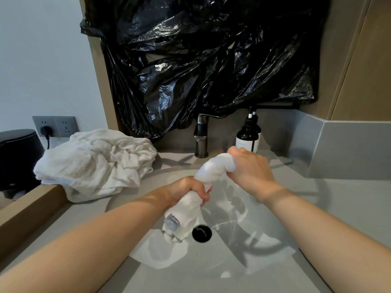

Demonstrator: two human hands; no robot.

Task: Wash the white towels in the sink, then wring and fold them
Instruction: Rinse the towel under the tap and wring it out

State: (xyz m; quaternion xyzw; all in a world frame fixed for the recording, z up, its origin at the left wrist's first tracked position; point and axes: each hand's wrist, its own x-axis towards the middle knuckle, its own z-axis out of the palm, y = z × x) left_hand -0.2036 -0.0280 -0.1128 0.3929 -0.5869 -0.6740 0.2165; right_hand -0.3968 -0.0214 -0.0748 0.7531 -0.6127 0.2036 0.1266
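Wringing is looking like the step in hand. Nearest, over the sink and just beside its drain, the lower end of a rolled white towel is hanging with a label showing. The left hand is gripping the roll near its middle, fingers curled tight around it. Farther off, the right hand is clenching the upper end in a fist. The towel's long axis is running diagonally, from low and near on the left to high and far on the right, pointing toward the dark bottle beside the tap. Folding is not yet begun. A crumpled pile of white towels is lying on the counter at the far left, and I cannot tell whether they are washed.
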